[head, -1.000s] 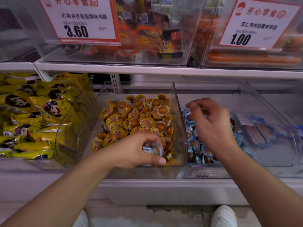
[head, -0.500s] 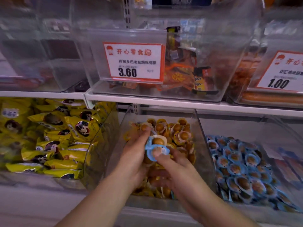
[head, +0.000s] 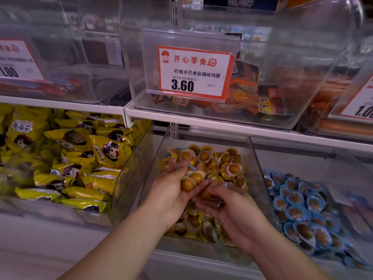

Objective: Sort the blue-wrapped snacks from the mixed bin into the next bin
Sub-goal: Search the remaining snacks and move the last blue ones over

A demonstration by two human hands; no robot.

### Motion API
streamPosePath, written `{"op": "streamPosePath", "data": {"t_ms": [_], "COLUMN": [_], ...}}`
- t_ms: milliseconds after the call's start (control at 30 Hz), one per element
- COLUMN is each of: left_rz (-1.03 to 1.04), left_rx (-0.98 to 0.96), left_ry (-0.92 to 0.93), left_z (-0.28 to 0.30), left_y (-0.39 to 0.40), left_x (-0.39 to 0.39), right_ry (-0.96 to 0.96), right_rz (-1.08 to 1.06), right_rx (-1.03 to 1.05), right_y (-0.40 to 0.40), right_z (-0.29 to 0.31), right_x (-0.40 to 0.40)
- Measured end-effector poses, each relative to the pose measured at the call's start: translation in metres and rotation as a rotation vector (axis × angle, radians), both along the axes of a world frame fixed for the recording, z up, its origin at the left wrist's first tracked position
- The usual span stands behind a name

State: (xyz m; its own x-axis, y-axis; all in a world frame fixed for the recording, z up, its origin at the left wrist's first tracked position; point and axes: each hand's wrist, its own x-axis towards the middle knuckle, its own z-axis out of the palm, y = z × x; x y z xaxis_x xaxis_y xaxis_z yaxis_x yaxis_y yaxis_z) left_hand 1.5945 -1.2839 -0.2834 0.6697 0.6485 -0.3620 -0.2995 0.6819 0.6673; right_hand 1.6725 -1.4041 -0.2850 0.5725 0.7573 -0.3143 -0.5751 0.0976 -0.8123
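Still picking. Over the mixed bin (head: 260, 170), left hand (head: 171, 188) fingers curl round snacks (head: 190, 181), blue edge showing. Right hand (head: 232, 209) fingers half-curled beside them, grip unclear. Next: carry blue ones right of the mixed bin into the next bin (head: 343, 178).

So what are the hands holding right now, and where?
Left hand pinches two round blue-edged egg snacks by their rims; what the right hand holds cannot be told.

We see a snack shop aisle: above the hands (head: 203, 199), a price tag (head: 194, 71) marked 3.60 fronts a clear bin (head: 282, 87) on a white shelf (head: 232, 126); left of them lie yellow packets (head: 76, 158) in bulk.
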Motion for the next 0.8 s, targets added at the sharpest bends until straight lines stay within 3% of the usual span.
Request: {"op": "streamPosePath", "data": {"t_ms": [67, 100, 200, 300, 333, 367, 467, 500, 567, 600, 700, 733, 800], "left_rz": [-0.003, -0.011, -0.050, -0.071, -0.055, -0.039, -0.083, -0.120, -0.193, -0.249, -0.346, -0.344, -0.407], "left_rx": [0.028, 0.073, 0.279, 0.463, 0.570, 0.713, 1.190, 1.330, 1.497, 1.479, 1.126, 1.105, 1.381], "left_ry": [0.003, 0.009, 0.063, 0.131, 0.168, 0.203, 0.211, 0.211, 0.209, 0.176, 0.041, 0.055, 0.197], "left_z": [-0.001, -0.001, -0.001, 0.001, 0.002, 0.002, 0.000, -0.002, -0.005, -0.006, -0.005, -0.006, -0.011], "left_y": [0.002, 0.003, 0.006, 0.003, 0.000, -0.005, -0.022, -0.026, -0.032, -0.033, -0.026, -0.023, -0.024], "left_x": [-0.001, -0.001, -0.003, -0.004, -0.004, -0.004, -0.005, -0.004, 0.000, 0.001, 0.004, 0.003, 0.006], "right_ry": [-0.074, -0.208, -0.898, -1.182, -1.134, -0.966, -0.142, -0.006, -0.049, -0.146, -0.461, -0.542, -0.672], "right_rz": [0.007, 0.006, 0.058, -0.028, -0.083, -0.112, 0.083, 0.144, 0.148, 0.095, -0.081, -0.105, -0.137], "right_rx": [-0.035, -0.107, -0.427, -0.487, -0.461, -0.409, -0.082, 0.003, 0.052, 0.031, 0.000, 0.006, -0.020], "right_y": [-0.001, -0.002, -0.010, -0.013, -0.013, -0.013, -0.011, -0.013, -0.015, -0.016, -0.029, -0.036, -0.053], "right_z": [0.001, 0.001, 0.000, 0.000, 0.002, 0.006, 0.020, 0.022, 0.022, 0.022, 0.030, 0.033, 0.039], "right_x": [-0.001, 0.000, 0.007, 0.016, 0.016, 0.016, 0.013, 0.014, 0.016, 0.018, 0.031, 0.037, 0.050]}}
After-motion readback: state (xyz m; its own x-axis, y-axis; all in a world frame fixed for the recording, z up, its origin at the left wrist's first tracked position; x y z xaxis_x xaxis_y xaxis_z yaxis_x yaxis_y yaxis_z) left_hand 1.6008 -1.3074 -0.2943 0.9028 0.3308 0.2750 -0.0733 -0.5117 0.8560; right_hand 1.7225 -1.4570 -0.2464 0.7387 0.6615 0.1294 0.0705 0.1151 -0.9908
